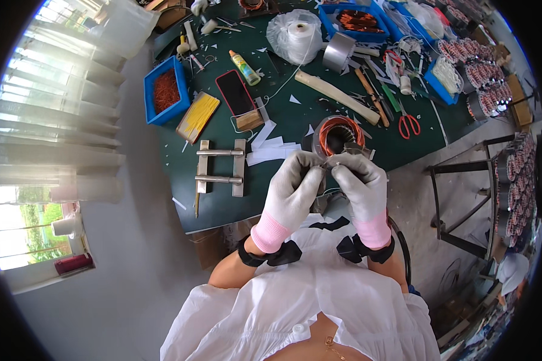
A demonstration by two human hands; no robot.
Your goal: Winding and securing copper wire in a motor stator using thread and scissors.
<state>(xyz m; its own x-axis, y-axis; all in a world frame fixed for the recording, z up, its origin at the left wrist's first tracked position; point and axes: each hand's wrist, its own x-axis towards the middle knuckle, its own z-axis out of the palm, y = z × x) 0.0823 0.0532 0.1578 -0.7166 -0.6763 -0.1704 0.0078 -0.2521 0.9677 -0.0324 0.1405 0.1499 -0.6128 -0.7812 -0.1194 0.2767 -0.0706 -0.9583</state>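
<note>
My left hand (pixel 294 186) and my right hand (pixel 364 188) wear pale work gloves with pink cuffs. They meet fingertip to fingertip at the table's near edge, both closed in a pinch. Whatever is between the fingers is too small to make out; it looks thin, like a thread or wire end. Just beyond the fingertips sits a ring-shaped motor stator with orange-red copper windings (pixel 324 136), its near side partly hidden by my gloves. To the left of my left hand lie white paper strips (pixel 273 152) and a metal frame with two round bars (pixel 220 179).
On the green table (pixel 277 210) are a phone (pixel 235 93), a glue bottle (pixel 245 67), a wooden stick (pixel 337 98), red-handled scissors (pixel 409 125), a white string roll (pixel 295 35) and a blue bin of red pieces (pixel 165 91). A metal rack (pixel 464 198) holding stators stands right.
</note>
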